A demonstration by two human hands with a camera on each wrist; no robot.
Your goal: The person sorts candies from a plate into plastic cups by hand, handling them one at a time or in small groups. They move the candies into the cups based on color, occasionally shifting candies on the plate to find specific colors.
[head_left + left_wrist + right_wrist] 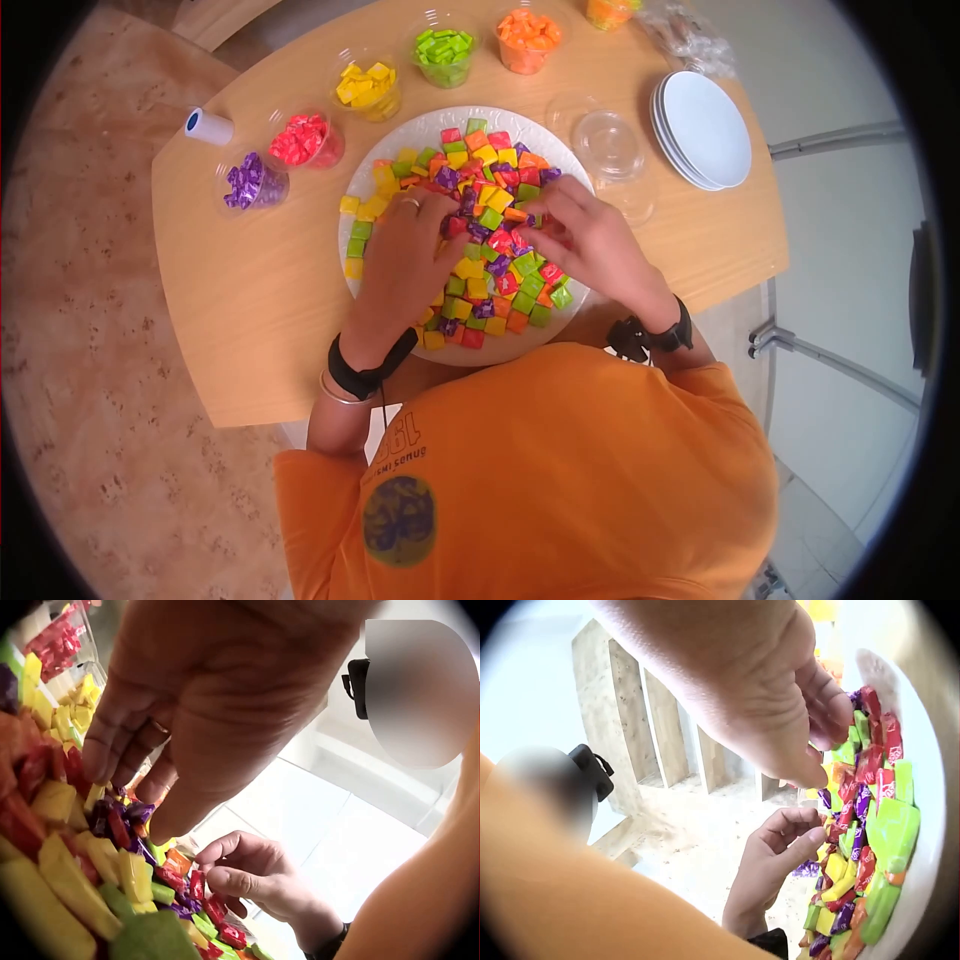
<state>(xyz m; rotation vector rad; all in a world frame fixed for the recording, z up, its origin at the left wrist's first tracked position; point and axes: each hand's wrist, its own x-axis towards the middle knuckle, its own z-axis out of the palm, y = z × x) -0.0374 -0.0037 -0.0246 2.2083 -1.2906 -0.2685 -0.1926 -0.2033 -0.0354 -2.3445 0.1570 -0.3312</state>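
A large white platter [420, 126] with a patterned rim carries a heap of small wrapped candies [490, 215] in yellow, green, purple, red and orange. Over the heap's left half, my left hand [405, 255] reaches down, fingertips right at a cluster of purple candies [112, 814]; its fingers are long and slightly bent. From the right, my right hand [590, 240] comes in over the candies, fingers loosely curved. A gap shows between its thumb and fingers in the left wrist view, with no candy between them. Both hands' fingertips face each other across the middle of the heap.
Clear cups of sorted candies arc behind the platter: purple [250, 184], red [305, 140], yellow [367, 90], green [444, 55], orange [528, 42]. Clear lids [610, 145] and stacked white plates [705, 130] lie right. A white cylinder [209, 127] stands near the left edge.
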